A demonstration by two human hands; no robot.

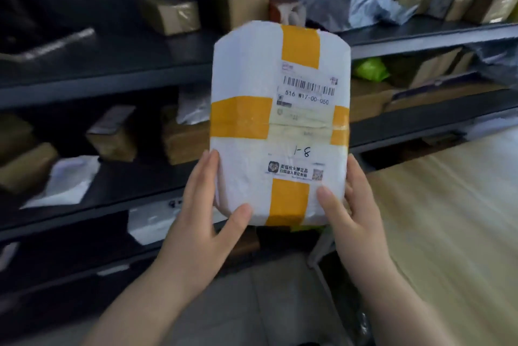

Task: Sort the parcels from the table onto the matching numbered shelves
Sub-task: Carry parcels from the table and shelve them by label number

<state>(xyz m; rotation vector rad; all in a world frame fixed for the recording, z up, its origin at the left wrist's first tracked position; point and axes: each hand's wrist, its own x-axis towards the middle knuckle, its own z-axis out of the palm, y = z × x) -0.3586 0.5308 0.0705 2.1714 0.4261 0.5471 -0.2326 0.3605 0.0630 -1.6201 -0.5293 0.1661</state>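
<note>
The person's left hand (pixel 207 205) and right hand (pixel 356 214) are both closing a grip on the lower corners of a white parcel (pixel 246 70). Each thumb is lying on its front face, while the fingers are curling behind it out of sight. The parcel is being held upright in the air in front of the shelves (pixel 112 87), touching none of them. Orange tape (pixel 238 118) is crossing it lengthwise and across, and "1-8" is showing in handwriting below the printed label (pixel 308 90); the smaller print is too blurred to read.

Behind it, brown boxes (pixel 168 12) and a grey plastic bag (pixel 350 3) are sitting on the upper shelf. A green packet (pixel 370 68) is peeking out beside the parcel's right edge, mostly hidden. A flat white packet (pixel 67 180) is lying on a lower shelf. No shelf numbers are legible. A light wooden table (pixel 448 205) is running off the right edge.
</note>
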